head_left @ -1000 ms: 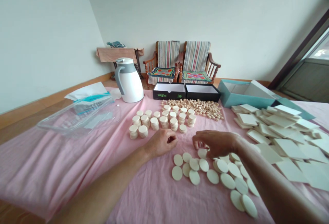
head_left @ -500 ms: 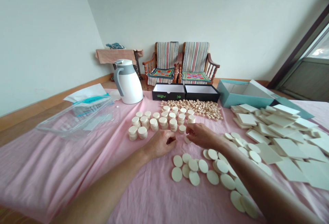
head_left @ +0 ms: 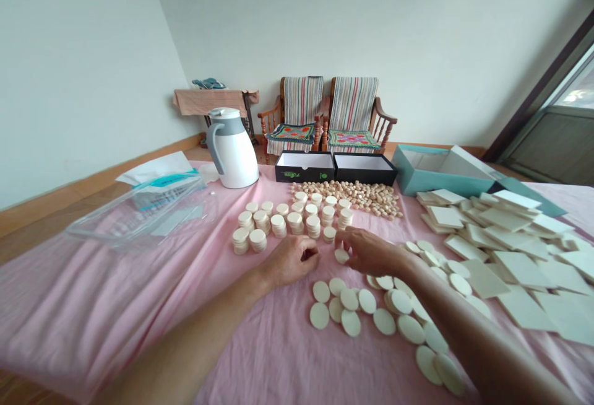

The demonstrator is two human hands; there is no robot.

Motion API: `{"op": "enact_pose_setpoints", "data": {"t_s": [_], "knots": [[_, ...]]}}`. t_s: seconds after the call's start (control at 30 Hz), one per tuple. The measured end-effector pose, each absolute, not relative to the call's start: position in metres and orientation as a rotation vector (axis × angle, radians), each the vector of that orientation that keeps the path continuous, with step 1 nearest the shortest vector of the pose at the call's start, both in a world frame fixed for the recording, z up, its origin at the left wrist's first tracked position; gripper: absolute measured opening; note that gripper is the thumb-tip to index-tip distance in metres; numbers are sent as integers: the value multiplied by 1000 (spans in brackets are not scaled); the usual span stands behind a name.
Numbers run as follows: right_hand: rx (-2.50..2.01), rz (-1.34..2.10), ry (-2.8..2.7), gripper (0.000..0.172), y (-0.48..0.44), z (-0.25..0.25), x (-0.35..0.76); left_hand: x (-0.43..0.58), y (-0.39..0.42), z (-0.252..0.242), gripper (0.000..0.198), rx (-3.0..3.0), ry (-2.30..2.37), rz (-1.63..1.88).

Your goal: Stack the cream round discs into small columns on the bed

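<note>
White jug with grey handle (head_left: 237, 160) upright; clear plastic tray (head_left: 130, 210) to its left. Two open black rectangular boxes with white interiors (head_left: 364, 176) side by side; open teal box (head_left: 420, 177) to their right. Beyond: two wooden armchairs draped in striped cloth (head_left: 355, 104), small table under peach cloth (head_left: 208, 102).

Left grip (head_left: 293, 261) loosely curled
</note>
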State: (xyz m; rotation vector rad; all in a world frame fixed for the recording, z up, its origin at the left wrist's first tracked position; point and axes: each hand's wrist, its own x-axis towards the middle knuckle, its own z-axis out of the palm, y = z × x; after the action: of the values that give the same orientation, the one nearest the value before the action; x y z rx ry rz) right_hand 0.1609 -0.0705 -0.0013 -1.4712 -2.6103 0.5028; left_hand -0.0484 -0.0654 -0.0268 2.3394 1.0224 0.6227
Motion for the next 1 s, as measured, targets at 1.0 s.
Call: {"op": "enact_pose_setpoints", "data": {"t_s": [1.0], "knots": [[-985,758,-2807,38,-101,19,131,-50,-58,-35,17,2276,1212,660]]}}
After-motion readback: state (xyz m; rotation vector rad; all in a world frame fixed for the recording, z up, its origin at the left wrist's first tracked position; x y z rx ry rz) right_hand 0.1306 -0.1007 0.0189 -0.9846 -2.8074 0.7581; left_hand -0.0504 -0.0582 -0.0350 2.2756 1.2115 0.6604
